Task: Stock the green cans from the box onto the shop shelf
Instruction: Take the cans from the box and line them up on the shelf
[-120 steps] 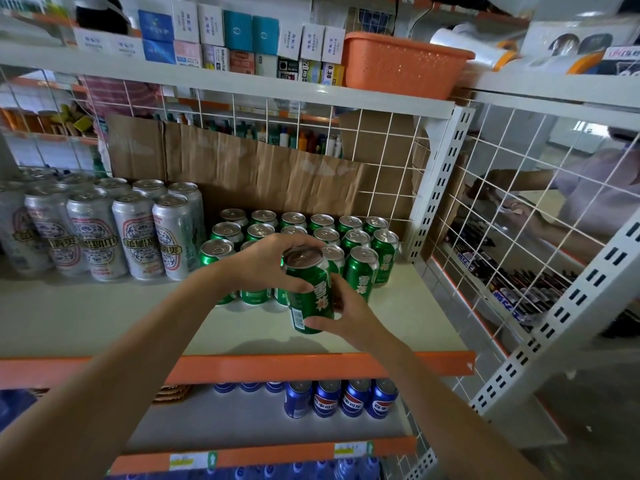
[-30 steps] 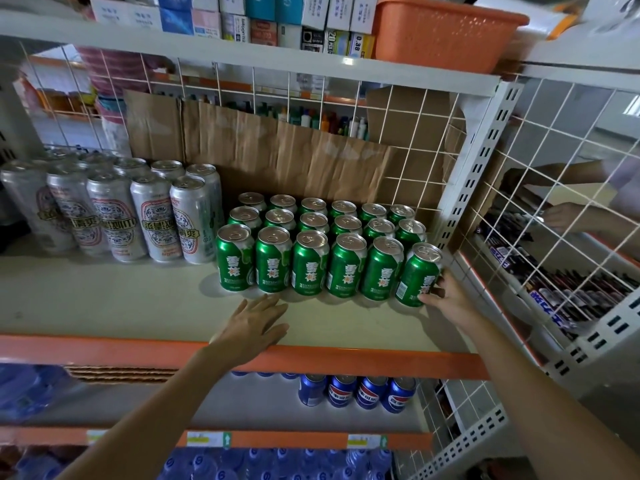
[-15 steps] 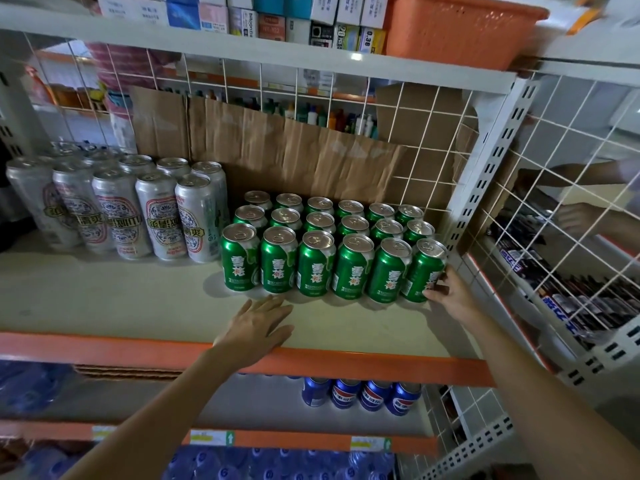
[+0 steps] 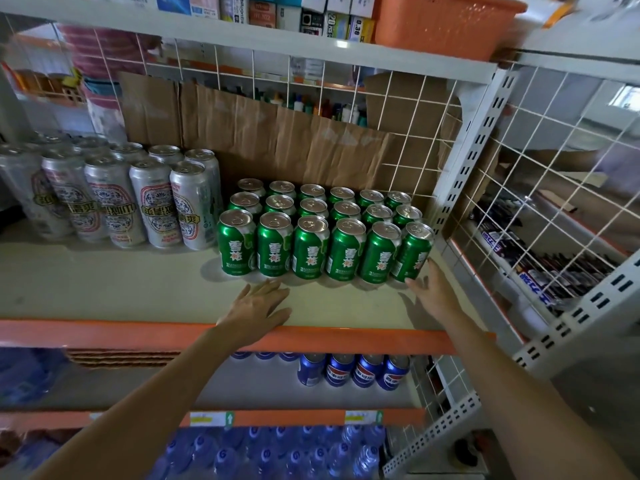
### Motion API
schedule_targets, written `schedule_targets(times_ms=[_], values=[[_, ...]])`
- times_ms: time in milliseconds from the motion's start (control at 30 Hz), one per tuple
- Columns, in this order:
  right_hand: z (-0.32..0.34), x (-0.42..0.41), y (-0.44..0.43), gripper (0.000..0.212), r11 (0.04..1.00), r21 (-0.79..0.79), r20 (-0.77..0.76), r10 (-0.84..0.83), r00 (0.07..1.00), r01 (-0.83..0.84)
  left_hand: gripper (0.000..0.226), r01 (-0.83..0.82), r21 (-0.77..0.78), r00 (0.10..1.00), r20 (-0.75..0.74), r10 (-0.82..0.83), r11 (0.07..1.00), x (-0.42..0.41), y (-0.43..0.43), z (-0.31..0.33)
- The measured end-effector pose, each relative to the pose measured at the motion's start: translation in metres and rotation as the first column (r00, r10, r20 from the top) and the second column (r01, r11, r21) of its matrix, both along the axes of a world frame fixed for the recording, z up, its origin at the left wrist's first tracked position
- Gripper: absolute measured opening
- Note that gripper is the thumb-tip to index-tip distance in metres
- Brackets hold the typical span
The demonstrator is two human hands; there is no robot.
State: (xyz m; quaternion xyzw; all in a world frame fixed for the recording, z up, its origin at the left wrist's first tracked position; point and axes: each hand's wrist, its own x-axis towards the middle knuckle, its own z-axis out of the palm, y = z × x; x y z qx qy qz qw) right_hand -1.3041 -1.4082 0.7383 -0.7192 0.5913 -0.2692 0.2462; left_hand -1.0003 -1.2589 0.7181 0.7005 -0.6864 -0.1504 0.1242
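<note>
The right hand (image 4: 431,289) is open, with its fingers straight and spread. It holds nothing. Its fingertips are right at the last green can (image 4: 414,252) in the front row, but I cannot tell if they touch it. That can leans a little to the right. The left hand (image 4: 258,308) lies flat and open on the shelf (image 4: 104,282), just in front of the cans, and holds nothing too.

The green cans (image 4: 311,251) stand in three rows of six. They fill the right end of the shelf, between the tall silver cans (image 4: 152,206) and the white post (image 4: 464,161). Brown cardboard (image 4: 277,140) stands behind them.

I think this step is the tidy-up: a can has been put down, and the right hand is there to nudge it straight. The front of the shelf has bare room for one more row.

Next, I think the hands need to go to the box for more cans. The box is not in view, so the person may have to look down or turn. New cans should go upright, close in front of the first row, with the names facing out.
</note>
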Motion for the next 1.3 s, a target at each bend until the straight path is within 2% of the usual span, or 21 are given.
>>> schedule_targets(times_ms=[33, 100, 267, 433, 767, 1000, 1300], values=[[0.001, 0.001, 0.004, 0.055, 0.999, -0.033, -0.034, -0.013, 0.999, 0.012, 0.058, 0.006, 0.012, 1.000, 0.012, -0.006, 1.000, 0.000, 0.000, 0.000], [0.002, 0.005, 0.014, 0.051, 0.996, -0.084, -0.121, -0.029, 0.992, 0.019, 0.054, 0.016, 0.027, 0.999, 0.036, -0.017, 1.000, 0.000, 0.001, 0.003], [0.003, 0.018, 0.040, 0.065, 0.994, -0.105, -0.319, -0.063, 0.946, 0.031, 0.054, 0.015, 0.009, 0.998, 0.058, -0.015, 1.000, 0.001, 0.006, 0.014], [0.005, 0.033, 0.066, 0.062, 0.994, -0.110, -0.452, -0.027, 0.891, -0.026, 0.058, -0.042, -0.002, 0.999, 0.011, 0.042, 0.999, 0.001, 0.019, 0.022], [0.006, 0.039, 0.108, 0.072, 0.990, -0.079, -0.520, 0.060, 0.852, -0.118, 0.064, -0.103, -0.034, 0.994, 0.041, 0.104, 0.994, -0.012, 0.054, 0.029], [0.008, 0.015, 0.138, 0.076, 0.974, -0.082, -0.661, 0.106, 0.743, -0.213, 0.066, -0.189, -0.077, 0.979, 0.067, 0.195, 0.979, -0.045, 0.093, 0.026], [-0.015, 0.018, 0.201, 0.073, 0.898, -0.023, -0.617, 0.333, 0.713, -0.439, 0.068, -0.344, -0.074, 0.936, 0.050, 0.348, 0.936, -0.073, 0.183, -0.006]])
